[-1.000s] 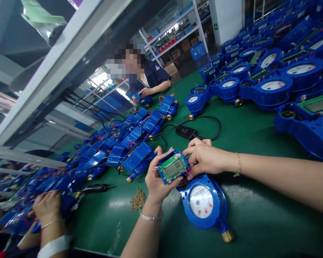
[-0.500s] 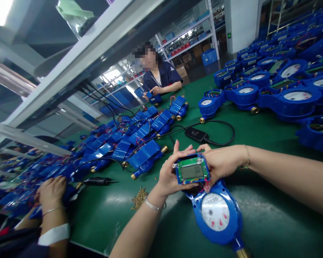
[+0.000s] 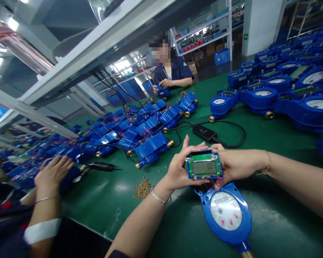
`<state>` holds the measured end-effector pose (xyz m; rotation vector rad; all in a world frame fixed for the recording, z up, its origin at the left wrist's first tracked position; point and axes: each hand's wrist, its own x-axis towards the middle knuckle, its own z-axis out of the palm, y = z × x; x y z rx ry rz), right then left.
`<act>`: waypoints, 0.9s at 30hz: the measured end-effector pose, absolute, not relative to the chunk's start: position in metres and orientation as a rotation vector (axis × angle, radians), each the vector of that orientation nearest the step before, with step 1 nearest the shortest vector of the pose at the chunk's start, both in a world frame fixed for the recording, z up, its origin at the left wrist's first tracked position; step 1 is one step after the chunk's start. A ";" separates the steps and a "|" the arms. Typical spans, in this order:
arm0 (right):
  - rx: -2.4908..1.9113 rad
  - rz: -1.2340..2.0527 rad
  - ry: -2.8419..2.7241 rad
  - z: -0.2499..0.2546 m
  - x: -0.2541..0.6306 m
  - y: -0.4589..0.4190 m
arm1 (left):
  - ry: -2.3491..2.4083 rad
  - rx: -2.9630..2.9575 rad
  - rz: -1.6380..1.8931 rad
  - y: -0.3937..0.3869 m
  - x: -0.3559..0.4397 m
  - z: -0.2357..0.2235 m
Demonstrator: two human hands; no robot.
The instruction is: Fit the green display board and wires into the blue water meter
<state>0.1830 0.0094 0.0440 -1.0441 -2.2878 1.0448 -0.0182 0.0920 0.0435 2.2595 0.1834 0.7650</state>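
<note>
Between my two hands is a blue display housing (image 3: 204, 167) with a green circuit board and a lit-grey LCD that reads zeros. My left hand (image 3: 177, 168) wraps its left side, thumb below and fingers along the top edge. On the other side my right hand (image 3: 231, 164) grips the right edge, its fingertips near the red wires. Just below sits a blue water meter (image 3: 226, 213) with a round white dial and a brass end toward me. Thin coloured wires show at the housing's lower edge; where they run underneath is hidden.
A pile of small brass screws (image 3: 142, 188) lies left of my forearm. Beyond it are a black electric screwdriver (image 3: 102, 166), rows of blue meters (image 3: 150, 147) and a black cable box (image 3: 204, 133). More meters (image 3: 263, 93) stand right. Co-workers' hands (image 3: 54, 172) work left and across.
The whole view has shifted, so my hands and the meter appear farther right. Both hands keep their hold on the housing. The co-worker's hand at left has lifted and spread slightly.
</note>
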 end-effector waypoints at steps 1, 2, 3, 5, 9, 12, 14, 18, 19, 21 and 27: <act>-1.042 1.047 -2.305 0.045 0.183 0.009 | 0.160 2.271 0.773 0.093 -0.018 0.045; -1.045 1.043 -2.325 0.046 0.183 0.009 | 0.135 2.287 0.764 0.094 -0.018 0.047; -1.046 1.032 -2.352 0.046 0.183 0.009 | 0.111 2.305 0.738 0.095 -0.017 0.050; -1.029 0.987 -2.421 0.047 0.183 0.010 | 0.070 2.346 0.644 0.098 -0.015 0.060; -0.959 0.909 -2.487 0.043 0.182 0.012 | 0.013 2.400 0.496 0.100 -0.011 0.081; -0.907 1.011 -2.440 0.041 0.181 0.011 | -0.028 2.365 0.504 0.100 -0.009 0.083; -0.935 1.053 -2.427 0.041 0.180 0.010 | -0.051 2.321 0.508 0.100 -0.010 0.078; -1.041 1.027 -2.482 0.045 0.178 0.006 | -0.044 2.263 0.519 0.099 -0.012 0.067; -1.050 1.036 -2.499 0.046 0.178 0.005 | -0.037 2.251 0.534 0.098 -0.013 0.065; -1.055 1.066 -2.529 0.048 0.178 0.005 | -0.018 2.229 0.562 0.097 -0.013 0.063; -1.024 1.119 -2.512 0.048 0.180 0.005 | 0.005 2.231 0.538 0.095 -0.013 0.064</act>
